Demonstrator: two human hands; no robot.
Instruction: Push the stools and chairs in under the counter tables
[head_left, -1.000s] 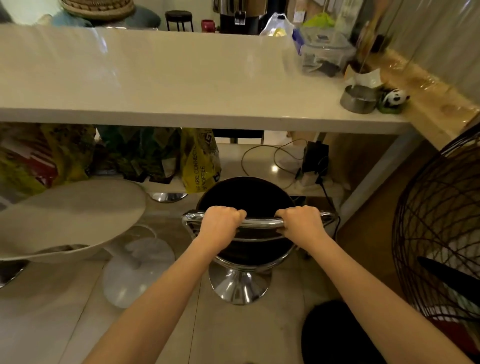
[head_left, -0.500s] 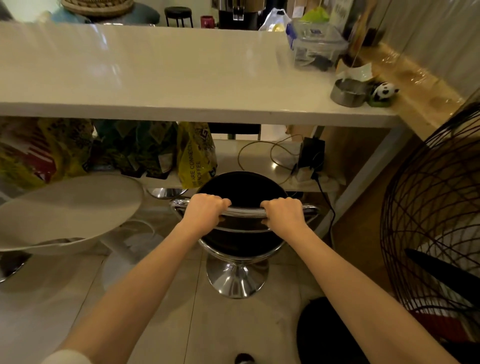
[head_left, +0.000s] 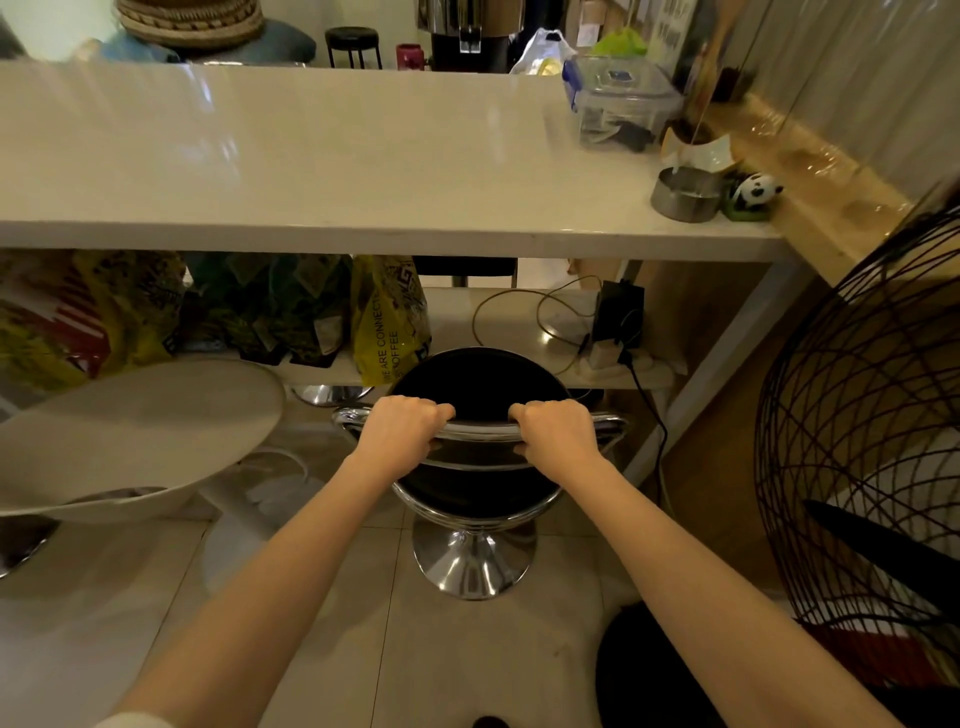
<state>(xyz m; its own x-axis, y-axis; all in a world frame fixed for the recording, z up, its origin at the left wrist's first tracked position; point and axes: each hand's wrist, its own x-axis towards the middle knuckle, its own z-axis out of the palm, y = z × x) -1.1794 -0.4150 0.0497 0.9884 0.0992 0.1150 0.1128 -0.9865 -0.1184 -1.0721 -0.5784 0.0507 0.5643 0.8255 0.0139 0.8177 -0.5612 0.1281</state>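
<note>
A black bar stool (head_left: 475, 382) with a chrome back rail and a round chrome base (head_left: 472, 564) stands in front of me, its seat partly under the front edge of the white counter table (head_left: 332, 171). My left hand (head_left: 402, 431) grips the left part of the chrome rail. On the rail's right part my right hand (head_left: 556, 434) is curled round it as well. A white round chair (head_left: 135, 431) sits to the left, partly under the counter.
A lower shelf (head_left: 519, 322) under the counter holds coffee bags (head_left: 387, 322), cables and a power adapter (head_left: 618, 312). A black wire fan cage (head_left: 862, 415) stands close on the right. A clear plastic box (head_left: 618, 104), metal tin (head_left: 683, 195) and panda figure (head_left: 756, 192) sit on the counter's right end.
The stool with both hands on its rail has moved slightly forward toward the counter. The view has shifted a little; my grip is unchanged.
</note>
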